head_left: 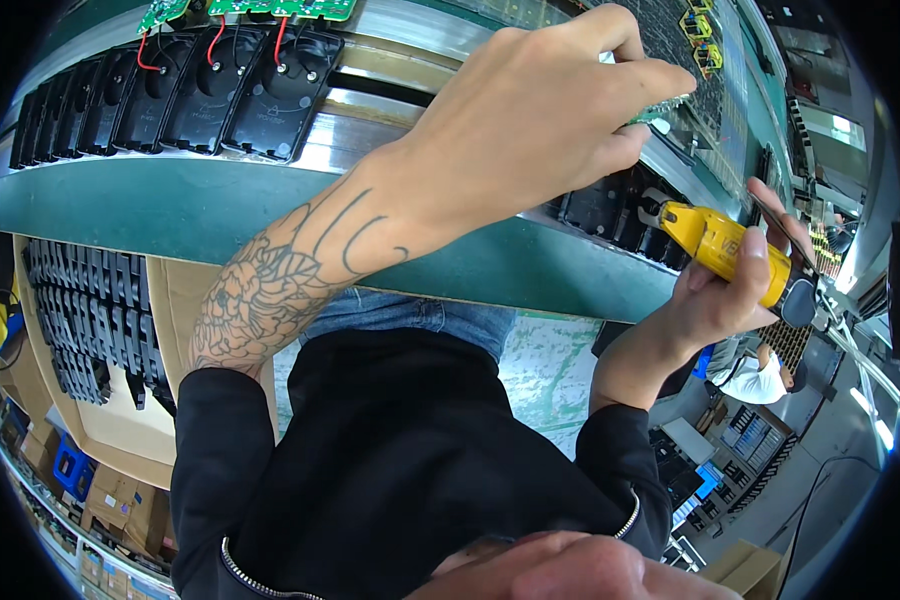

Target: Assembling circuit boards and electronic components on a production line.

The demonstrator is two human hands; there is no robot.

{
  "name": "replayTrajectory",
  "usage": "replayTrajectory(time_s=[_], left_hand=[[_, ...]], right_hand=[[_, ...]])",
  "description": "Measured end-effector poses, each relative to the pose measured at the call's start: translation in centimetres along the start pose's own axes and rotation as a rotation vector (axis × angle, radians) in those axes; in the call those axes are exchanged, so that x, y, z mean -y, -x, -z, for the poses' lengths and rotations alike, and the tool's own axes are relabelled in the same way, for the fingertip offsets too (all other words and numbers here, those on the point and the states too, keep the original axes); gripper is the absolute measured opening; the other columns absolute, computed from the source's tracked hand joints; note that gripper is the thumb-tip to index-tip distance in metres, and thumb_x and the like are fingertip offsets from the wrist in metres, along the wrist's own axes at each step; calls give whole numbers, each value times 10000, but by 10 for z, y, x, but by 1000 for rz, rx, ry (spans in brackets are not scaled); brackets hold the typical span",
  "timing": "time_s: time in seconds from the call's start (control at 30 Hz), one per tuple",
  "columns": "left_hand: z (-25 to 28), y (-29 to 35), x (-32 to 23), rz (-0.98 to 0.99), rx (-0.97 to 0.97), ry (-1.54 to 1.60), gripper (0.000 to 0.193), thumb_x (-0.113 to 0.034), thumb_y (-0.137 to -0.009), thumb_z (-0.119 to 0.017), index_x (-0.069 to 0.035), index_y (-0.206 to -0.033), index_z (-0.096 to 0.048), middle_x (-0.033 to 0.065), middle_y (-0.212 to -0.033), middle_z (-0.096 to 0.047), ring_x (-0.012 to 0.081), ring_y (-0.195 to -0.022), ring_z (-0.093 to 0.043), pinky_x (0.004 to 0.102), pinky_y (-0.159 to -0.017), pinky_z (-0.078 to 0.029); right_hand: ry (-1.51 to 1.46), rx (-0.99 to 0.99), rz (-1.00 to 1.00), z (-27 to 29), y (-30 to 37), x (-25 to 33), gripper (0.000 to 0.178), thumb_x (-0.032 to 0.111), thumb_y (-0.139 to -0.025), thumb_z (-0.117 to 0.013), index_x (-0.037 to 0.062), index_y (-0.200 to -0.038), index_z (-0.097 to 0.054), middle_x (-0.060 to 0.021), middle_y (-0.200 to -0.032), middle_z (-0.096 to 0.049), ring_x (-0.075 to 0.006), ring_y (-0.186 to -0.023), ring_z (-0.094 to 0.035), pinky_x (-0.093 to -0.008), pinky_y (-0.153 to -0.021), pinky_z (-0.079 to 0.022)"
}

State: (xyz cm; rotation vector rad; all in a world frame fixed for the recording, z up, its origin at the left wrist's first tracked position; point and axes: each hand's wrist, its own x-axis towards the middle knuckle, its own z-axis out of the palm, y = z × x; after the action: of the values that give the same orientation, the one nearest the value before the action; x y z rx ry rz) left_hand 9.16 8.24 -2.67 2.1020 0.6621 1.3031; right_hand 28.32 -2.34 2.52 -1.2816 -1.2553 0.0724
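Note:
My left hand (560, 100) reaches across the bench with fingers pinched on a green circuit board (666, 108), of which only an edge shows. My right hand (730, 285) is wrapped round a yellow air nipper (722, 243), its metal jaws pointing up and left toward black plastic housings (620, 212) below my left hand. The jaws look apart. A hose fitting joins the tool's rear end. At the upper left a row of black housings (280, 95) stands on the metal rail; several carry red and black wires running to green boards (313, 8).
A green bench edge (170, 205) runs between me and the rail. Boards with yellow components (705, 50) lie at the far right. A carton (175, 330) beside me at left holds stacked black plastic parts (95, 310). Another person (755, 378) sits further off at right.

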Motion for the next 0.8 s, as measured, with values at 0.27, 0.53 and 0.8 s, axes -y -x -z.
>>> replayTrajectory(time_s=[0.27, 0.53, 0.8], left_hand=[[-6, 1, 4, -41, -44, 97, 433, -67, -875, -671, -23, -1299, -598, 89, -1075, -574, 184, -677, -570, 274, -551, -487], [-10, 6, -12, 16, -31, -123, 479, -127, -860, -725, -63, -1316, -595, 92, -1201, -554, 217, -843, -612, 273, -698, -529], [4, 58, -31, -231, 224, -519, 274, -241, -825, -762, -120, -1063, -700, 30, -1118, -633, 209, -1211, -598, 472, -1149, -372]], right_hand=[[81, 25, 3, 13, 11, 1, 399, 122, -745, -620, 65, -1135, -555, -212, -1027, -715, -310, -974, -685, -448, -998, -470], [24, 100, 94, 35, 23, -3, 387, 142, -785, -618, 64, -1161, -571, -216, -1085, -703, -288, -977, -671, -393, -901, -513], [-132, 371, 109, 52, 44, -6, 546, 255, -640, -913, 52, -1055, -622, -182, -1026, -714, -261, -882, -711, -326, -766, -577]])
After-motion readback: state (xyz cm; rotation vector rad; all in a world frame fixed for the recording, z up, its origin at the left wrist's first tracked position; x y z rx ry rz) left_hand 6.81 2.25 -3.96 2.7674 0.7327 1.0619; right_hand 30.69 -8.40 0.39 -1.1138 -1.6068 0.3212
